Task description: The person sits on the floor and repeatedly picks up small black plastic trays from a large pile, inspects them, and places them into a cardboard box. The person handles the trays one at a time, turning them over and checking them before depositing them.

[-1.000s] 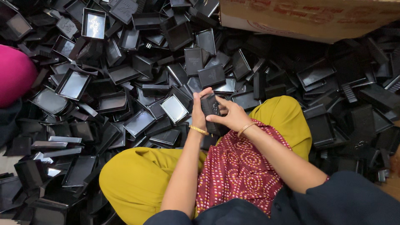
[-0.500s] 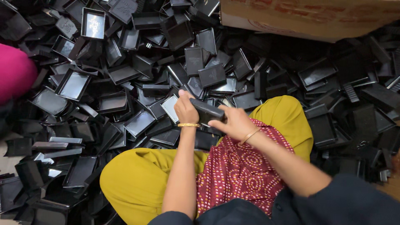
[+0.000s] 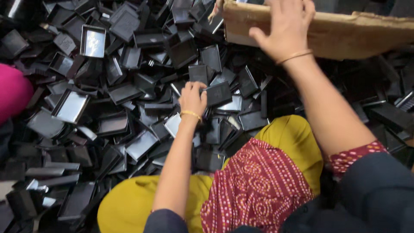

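Heap: hundreds of small black plastic trays [image 3: 129, 92] lie around my knees, tipped every way, some face up and shiny, some on edge, piled on the floor with no order that I can see.
Left hand: my left hand [image 3: 192, 98] is down on the pile just past my knee, fingers curled over the edge of one flat black plastic tray [image 3: 219, 93]; I have it pinched at its near side, and it lies tilted on its neighbours, touching them.
Right hand: my right hand [image 3: 285, 31] is up at the cardboard box [image 3: 345, 32], fingers spread wide and lying over its front wall. I cannot tell whether anything is under the palm; no tray shows in it.
Box: it sits at the far side of the heap, brown and worn, its rim torn at the left corner; its inside is out of view, so how full it is I cannot say.
Progress: judging by the heap, nearly everything is left; one tray is in hand and the rest untouched.
Lap: yellow trousers [image 3: 293, 138] and a red patterned cloth [image 3: 254, 185], nothing resting on them.
Neighbour: a pink sleeve [image 3: 13, 92] at the left edge, well apart from my hands.
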The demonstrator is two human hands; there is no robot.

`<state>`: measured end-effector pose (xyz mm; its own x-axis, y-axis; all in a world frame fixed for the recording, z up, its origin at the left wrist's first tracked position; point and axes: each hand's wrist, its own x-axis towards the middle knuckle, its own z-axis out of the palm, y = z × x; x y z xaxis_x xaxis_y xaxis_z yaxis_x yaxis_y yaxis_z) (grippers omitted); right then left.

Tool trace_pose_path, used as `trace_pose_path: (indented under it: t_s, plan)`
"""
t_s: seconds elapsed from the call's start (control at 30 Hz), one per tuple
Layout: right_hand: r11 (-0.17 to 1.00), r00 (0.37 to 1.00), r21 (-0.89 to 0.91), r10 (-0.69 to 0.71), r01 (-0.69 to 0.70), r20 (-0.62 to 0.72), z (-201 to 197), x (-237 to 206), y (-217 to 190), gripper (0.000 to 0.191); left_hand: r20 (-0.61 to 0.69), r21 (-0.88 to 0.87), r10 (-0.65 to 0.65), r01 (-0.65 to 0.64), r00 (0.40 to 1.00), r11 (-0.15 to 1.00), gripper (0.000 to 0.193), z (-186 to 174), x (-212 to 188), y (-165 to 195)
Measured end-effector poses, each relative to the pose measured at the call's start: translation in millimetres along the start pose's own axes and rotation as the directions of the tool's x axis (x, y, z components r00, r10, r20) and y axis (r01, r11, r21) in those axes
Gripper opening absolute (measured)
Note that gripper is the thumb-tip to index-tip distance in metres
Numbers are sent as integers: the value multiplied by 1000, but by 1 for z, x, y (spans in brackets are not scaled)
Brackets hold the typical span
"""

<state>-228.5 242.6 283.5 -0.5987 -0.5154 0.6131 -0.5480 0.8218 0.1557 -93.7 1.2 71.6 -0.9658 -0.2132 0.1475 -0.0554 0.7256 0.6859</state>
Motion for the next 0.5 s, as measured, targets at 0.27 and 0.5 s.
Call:
trace_pose_path:
  t_s: [0.27,0.5]
  plan:
    - [988,991,-101,104,-113,-88,29,-37,-16,42,-4,429,168,-150,986,891,40,30,154,4]
    - [987,988,-129,75,-93,-137,22,-34,-15,42,352,510,-247,36,903,860,74,38,215,-6]
